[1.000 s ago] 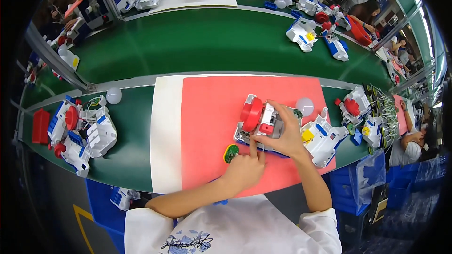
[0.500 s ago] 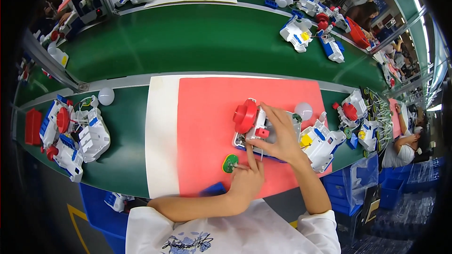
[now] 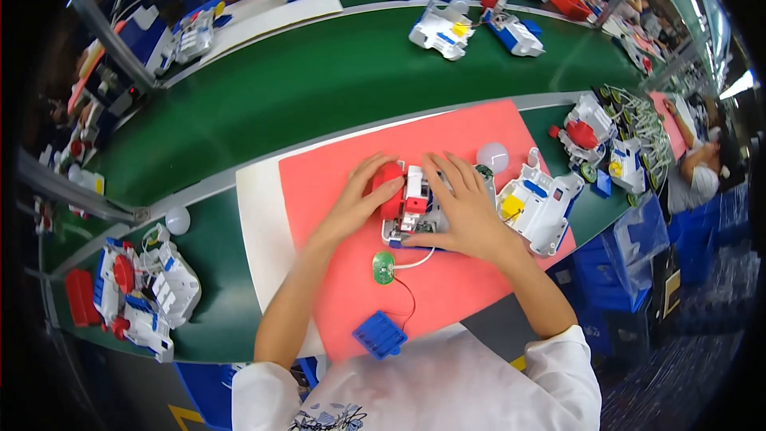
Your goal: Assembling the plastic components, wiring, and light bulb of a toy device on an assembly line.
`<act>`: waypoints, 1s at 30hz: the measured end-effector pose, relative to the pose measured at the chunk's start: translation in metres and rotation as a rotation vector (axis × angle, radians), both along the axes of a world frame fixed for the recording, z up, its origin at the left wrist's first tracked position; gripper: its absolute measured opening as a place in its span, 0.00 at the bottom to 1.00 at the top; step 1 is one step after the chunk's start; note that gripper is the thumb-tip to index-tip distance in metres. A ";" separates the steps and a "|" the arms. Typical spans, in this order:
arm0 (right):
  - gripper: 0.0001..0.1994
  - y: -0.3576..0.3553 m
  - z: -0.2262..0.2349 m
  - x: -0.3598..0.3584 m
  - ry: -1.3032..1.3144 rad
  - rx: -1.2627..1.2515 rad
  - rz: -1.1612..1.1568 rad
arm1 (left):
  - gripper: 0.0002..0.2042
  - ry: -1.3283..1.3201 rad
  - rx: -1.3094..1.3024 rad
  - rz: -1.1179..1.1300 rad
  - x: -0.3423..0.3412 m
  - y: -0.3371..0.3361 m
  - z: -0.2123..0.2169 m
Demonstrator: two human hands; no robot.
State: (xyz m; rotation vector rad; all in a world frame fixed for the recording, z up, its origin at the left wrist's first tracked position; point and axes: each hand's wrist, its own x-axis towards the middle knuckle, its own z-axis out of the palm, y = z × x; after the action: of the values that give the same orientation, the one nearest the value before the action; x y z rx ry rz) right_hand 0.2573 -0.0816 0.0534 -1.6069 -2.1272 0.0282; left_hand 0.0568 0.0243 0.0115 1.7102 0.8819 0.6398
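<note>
On the red sheet (image 3: 335, 160) lies a white and blue plastic housing (image 3: 389, 233) with a red round part (image 3: 391, 206) on its left side and a smaller red block (image 3: 415, 205) near its middle. My left hand (image 3: 355, 199) is curled round the red round part. From the right, my right hand (image 3: 471, 219) grips the housing, covering much of it. Just below sits a small green circuit board (image 3: 384, 269), joined by a white cable to the housing and by a thin wire to a blue slotted box (image 3: 381, 334).
Right of my hands lie an open white housing half (image 3: 546, 203) and a white dome (image 3: 492, 157). Part-built housings (image 3: 148, 291) and a red bin (image 3: 80, 297) stand at the left; more housings (image 3: 586, 132) and cabled boards (image 3: 638, 136) at the right. Beyond runs a green belt (image 3: 303, 88).
My left hand has gone from beside the circuit board up to the red round part. My right hand stays on the housing. The view has turned, and the blue box now shows fully.
</note>
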 end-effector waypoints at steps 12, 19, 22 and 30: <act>0.43 -0.040 -0.011 0.003 0.128 -0.007 -0.117 | 0.34 -0.395 -0.138 -0.063 -0.011 -0.019 0.004; 0.45 -0.013 -0.004 -0.010 0.052 -0.023 -0.044 | 0.34 -0.405 0.012 0.003 -0.030 -0.019 0.002; 0.47 -0.001 0.000 -0.014 -0.003 0.007 -0.029 | 0.31 -0.396 -0.033 0.048 -0.031 -0.020 -0.004; 0.46 0.013 -0.004 0.003 0.058 -0.002 0.069 | 0.32 -0.299 -0.171 0.178 -0.017 -0.012 0.005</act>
State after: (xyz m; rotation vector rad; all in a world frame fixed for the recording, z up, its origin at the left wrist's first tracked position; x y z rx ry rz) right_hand 0.2600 -0.0687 0.0492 -1.5148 -2.1386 0.0985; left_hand 0.0397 0.0121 0.0162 1.3506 0.8534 0.8876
